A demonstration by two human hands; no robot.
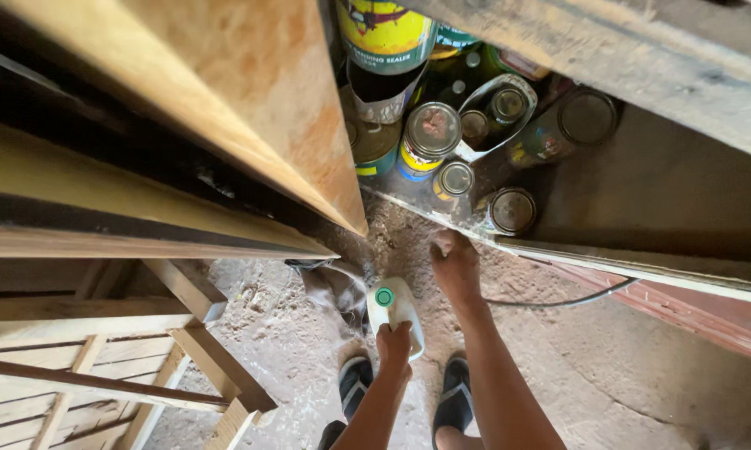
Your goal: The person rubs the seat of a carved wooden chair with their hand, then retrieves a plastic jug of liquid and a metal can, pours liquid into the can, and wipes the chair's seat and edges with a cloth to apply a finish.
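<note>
My left hand [394, 343] is closed around the handle of a white plastic jug [389, 310] with a green cap, held low over the dusty floor between my feet. My right hand [454, 265] reaches forward, fingers curled, at the front edge of a low shelf [633, 265]; whether it holds anything cannot be seen. On that shelf, just beyond the right hand, stand several paint tins, among them a small one [512, 210] and a yellow-labelled one [429, 137].
A plywood sheet [250, 92] leans overhead on the left. A wooden frame of slats and battens [100, 350] fills the lower left. A thin cable [558, 300] runs across the floor to the right. A crumpled grey cloth [334, 287] lies beside the jug.
</note>
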